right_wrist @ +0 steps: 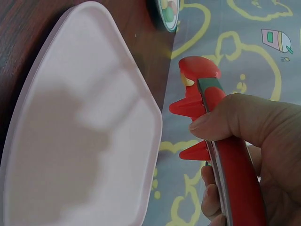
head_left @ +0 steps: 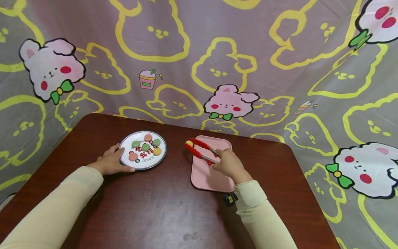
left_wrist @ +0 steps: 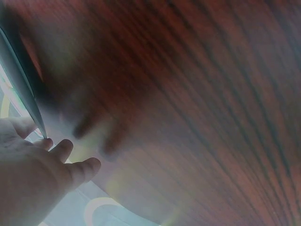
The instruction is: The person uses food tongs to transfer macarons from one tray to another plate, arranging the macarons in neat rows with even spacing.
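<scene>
My right hand (head_left: 229,165) grips red-and-metal tongs (head_left: 199,152) above a pink tray (head_left: 203,178). A small yellow round sweet (head_left: 189,143) sits between the tong tips, just past the tray's left edge. In the right wrist view, the thumb lies along the tongs (right_wrist: 240,183), and the yellow piece (right_wrist: 186,80) is partly hidden by the red tip. My left hand (head_left: 112,162) touches the left rim of a white plate (head_left: 124,143), fingers spread and fairly straight. Several pink, green and yellow round sweets (head_left: 145,147) lie on that plate.
The dark brown wooden table (head_left: 149,207) carries both plate and tray. A cartoon-printed cloth (head_left: 174,79) hangs behind the table and along its sides. A small black device (head_left: 230,199) is at the right wrist.
</scene>
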Demonstrator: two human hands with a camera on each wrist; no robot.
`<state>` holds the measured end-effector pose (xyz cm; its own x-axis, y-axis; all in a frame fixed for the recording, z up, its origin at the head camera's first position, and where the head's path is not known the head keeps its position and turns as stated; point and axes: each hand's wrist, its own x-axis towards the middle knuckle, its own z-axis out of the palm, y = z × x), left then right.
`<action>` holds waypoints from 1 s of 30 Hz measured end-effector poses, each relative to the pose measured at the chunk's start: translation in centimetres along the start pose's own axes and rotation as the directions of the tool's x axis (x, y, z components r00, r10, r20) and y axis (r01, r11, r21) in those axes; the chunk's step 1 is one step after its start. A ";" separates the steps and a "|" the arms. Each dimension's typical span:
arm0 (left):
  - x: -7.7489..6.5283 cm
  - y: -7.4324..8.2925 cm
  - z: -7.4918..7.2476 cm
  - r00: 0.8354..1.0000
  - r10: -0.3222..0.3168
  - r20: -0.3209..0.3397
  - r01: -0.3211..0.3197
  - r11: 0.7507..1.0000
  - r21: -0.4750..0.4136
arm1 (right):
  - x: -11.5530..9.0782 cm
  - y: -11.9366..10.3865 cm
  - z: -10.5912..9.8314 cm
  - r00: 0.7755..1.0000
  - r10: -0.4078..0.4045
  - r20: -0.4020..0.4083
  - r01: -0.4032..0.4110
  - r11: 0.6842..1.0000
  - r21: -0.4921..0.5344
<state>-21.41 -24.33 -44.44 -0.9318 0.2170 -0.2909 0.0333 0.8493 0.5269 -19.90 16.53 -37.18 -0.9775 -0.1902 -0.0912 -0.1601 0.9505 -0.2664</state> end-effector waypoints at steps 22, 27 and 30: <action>0.3 -0.2 0.0 1.000 -0.008 0.010 0.008 1.000 -0.006 | 0.6 -2.2 0.2 0.998 -0.063 -0.019 0.062 0.997 -0.034; 0.2 0.0 -0.1 1.000 -0.004 0.010 0.004 1.000 -0.015 | 0.7 -2.8 0.2 0.996 -0.087 -0.019 0.086 0.996 -0.031; 0.1 0.1 -0.1 1.000 -0.005 0.015 0.005 1.000 -0.016 | 0.8 -3.1 0.1 0.995 -0.095 -0.014 0.095 0.995 -0.033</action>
<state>-21.54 -24.32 -44.34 -0.9266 0.2199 -0.3049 0.0227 0.8424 0.5384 -20.13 13.41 -36.56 -0.9596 -0.2765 -0.0514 -0.2566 0.9357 -0.2419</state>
